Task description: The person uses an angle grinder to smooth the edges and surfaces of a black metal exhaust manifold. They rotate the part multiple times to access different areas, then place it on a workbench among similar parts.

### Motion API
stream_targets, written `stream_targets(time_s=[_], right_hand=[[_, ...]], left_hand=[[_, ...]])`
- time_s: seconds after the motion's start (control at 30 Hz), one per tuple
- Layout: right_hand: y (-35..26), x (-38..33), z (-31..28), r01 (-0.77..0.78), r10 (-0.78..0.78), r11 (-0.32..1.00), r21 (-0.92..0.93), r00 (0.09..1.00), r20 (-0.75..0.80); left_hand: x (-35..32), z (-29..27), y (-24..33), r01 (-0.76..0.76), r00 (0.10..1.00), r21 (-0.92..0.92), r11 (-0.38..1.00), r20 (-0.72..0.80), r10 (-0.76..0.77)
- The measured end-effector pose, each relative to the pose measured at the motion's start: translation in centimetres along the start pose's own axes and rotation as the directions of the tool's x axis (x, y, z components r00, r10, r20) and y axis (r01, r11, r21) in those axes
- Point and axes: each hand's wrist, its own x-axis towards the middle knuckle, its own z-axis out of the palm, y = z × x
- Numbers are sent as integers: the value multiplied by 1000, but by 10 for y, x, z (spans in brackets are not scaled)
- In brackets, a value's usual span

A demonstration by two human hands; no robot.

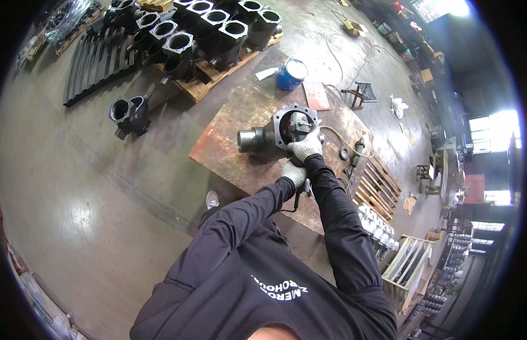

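Observation:
A dark cast-metal housing lies on the stained work table, its round flanged opening turned toward me and a bare metal pipe end at its left. In gloves, both my hands are on a corded tool that looks like an angle grinder, its grey head inside the opening. My right hand closes over the tool near its head, at the rim. Closer to my body, my left hand is wrapped round its rear part, where the cord hangs down. The working end is hidden inside the housing.
Beyond the housing stand a blue can, a white tube and a reddish sheet. A hose, a small disc and a handheld tool lie at right. Similar castings fill a pallet; one casting sits on the floor.

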Motion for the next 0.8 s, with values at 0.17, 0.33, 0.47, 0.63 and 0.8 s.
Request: stream_targets(time_s=[0.17, 0.33, 0.47, 0.63, 0.8], right_hand=[[6, -24, -1, -30, 32, 998, 58, 999, -40], [12, -28, -5, 6, -1, 999, 44, 994, -109], [15, -26, -3, -9, 12, 1000, 26, 991, -136], [16, -20, 2, -33, 28, 998, -50, 995, -99], [12, -5, 3, -28, 27, 995, -96, 1000, -10]], left_hand=[[-13, -2, -7, -250, 968, 287, 925, 59, 243], [-26, 1, 4, -210, 978, 570, 794, 127, 168], [-33, -1, 12, -304, 953, 450, 840, 161, 258], [-30, -1, 12, -135, 986, 295, 946, 136, 98], [-11, 3, 0, -36, 999, 95, 995, 40, 33]])
